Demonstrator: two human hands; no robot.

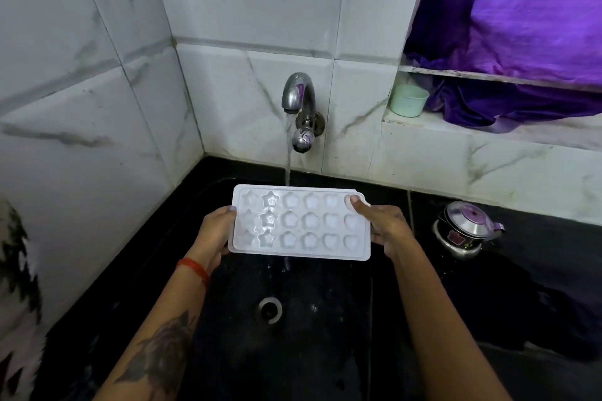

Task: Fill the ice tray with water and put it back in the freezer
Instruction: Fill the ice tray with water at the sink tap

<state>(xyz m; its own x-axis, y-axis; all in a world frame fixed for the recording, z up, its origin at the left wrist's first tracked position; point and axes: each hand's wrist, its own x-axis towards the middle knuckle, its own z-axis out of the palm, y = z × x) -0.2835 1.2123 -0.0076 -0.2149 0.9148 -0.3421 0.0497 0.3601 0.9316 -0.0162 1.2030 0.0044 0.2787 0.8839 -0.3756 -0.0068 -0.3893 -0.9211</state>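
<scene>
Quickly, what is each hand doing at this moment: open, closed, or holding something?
Left hand: closed on the left end of the ice tray.
Right hand: closed on the tray's right end, thumb on top.

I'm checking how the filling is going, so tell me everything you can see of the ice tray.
The ice tray is white, looks like plastic, rectangular with a flat rim and a small tab at its far right corner. It has three rows of six shaped moulds, some star-like. It is held roughly level over the black sink, the left hand at one short end, the right hand at the other, thumb on the rim. The tap's stream passes behind its far edge.
</scene>
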